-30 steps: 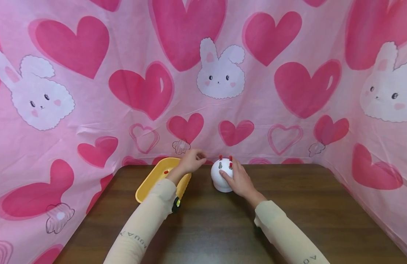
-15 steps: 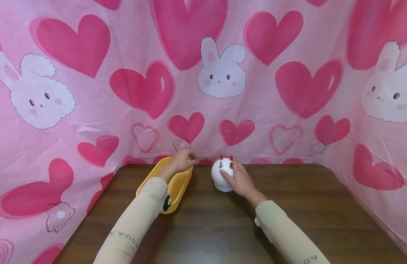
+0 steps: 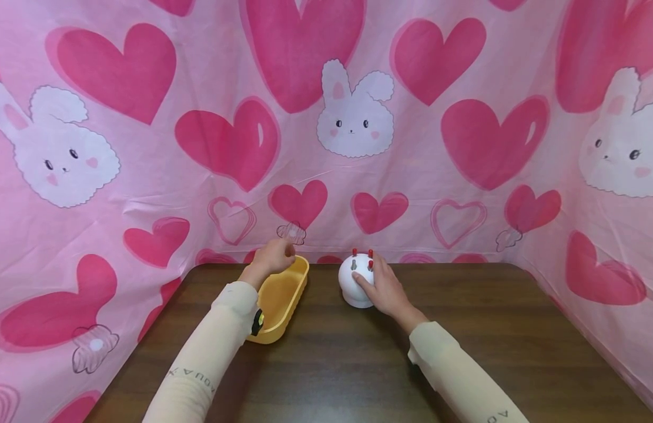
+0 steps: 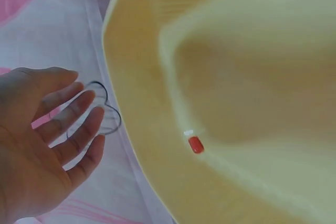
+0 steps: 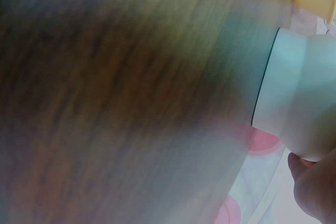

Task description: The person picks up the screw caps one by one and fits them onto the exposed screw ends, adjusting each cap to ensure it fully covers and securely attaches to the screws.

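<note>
In the head view my left hand (image 3: 273, 256) hovers above the far part of a yellow tray (image 3: 292, 304). Its fingers are loosely bent with nothing in them, as the left wrist view shows. There, a small red cap (image 4: 196, 145) lies inside the tray, apart from the fingers. My right hand (image 3: 391, 291) grips the right side of a white rounded stand (image 3: 351, 289), thumb on the front. On top of the stand are red-capped pegs (image 3: 371, 264) and one bare metal peg (image 3: 354, 265). Part of the stand is hidden behind the hand.
The tray and the stand rest on a dark wooden table (image 3: 347, 370), the tray to the left. Behind the table and along both sides hangs a pink cloth (image 3: 421, 153) with hearts and rabbits.
My left hand has moved left from beside the tray's right rim to over the tray, uncovering its right side. The right hand and the stand have stayed put.
</note>
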`<action>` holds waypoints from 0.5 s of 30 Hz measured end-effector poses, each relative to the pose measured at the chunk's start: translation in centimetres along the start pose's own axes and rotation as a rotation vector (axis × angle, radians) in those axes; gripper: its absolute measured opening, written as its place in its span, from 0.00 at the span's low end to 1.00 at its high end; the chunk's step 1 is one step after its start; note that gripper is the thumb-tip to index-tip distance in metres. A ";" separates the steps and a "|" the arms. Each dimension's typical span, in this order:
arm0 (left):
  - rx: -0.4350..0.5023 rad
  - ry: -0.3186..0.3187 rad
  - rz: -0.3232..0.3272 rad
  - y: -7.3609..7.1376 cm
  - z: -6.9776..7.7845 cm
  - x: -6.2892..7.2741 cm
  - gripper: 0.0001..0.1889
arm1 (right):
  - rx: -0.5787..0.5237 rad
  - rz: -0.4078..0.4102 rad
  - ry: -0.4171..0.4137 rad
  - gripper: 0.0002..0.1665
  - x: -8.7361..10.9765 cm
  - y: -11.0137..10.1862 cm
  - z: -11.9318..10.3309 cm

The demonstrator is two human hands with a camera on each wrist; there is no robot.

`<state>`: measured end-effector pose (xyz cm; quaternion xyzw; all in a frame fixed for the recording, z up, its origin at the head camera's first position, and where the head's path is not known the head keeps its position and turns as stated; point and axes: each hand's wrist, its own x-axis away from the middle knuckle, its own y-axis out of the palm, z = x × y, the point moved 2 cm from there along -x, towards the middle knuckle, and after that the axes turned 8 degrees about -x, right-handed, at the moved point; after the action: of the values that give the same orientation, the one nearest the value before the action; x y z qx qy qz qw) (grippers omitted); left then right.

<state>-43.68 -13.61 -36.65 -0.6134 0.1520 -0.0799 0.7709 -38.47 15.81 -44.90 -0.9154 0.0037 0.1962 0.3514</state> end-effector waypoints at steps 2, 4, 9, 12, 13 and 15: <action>0.002 -0.015 -0.011 -0.1 -0.4 0.1 0.10 | 0.004 0.004 -0.004 0.54 -0.1 0.0 0.0; 0.011 -0.028 -0.021 -0.1 -0.8 0.1 0.10 | 0.004 0.005 0.001 0.54 -0.1 0.0 0.0; 0.046 -0.060 -0.051 -0.1 -1.6 0.3 0.11 | 0.003 0.003 0.013 0.54 -0.1 0.0 0.2; 0.055 -0.080 -0.068 0.0 -2.0 0.4 0.11 | -0.002 0.004 0.013 0.55 -0.1 0.1 0.2; 0.057 -0.085 -0.075 0.0 -2.2 0.5 0.11 | -0.003 0.005 0.012 0.55 0.0 0.1 0.2; 0.058 -0.100 -0.087 0.1 -2.5 0.6 0.11 | -0.009 0.005 0.012 0.54 0.0 0.1 0.1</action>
<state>-44.01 -16.11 -37.31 -0.6000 0.0844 -0.0869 0.7908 -38.54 15.80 -45.08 -0.9183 0.0071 0.1914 0.3466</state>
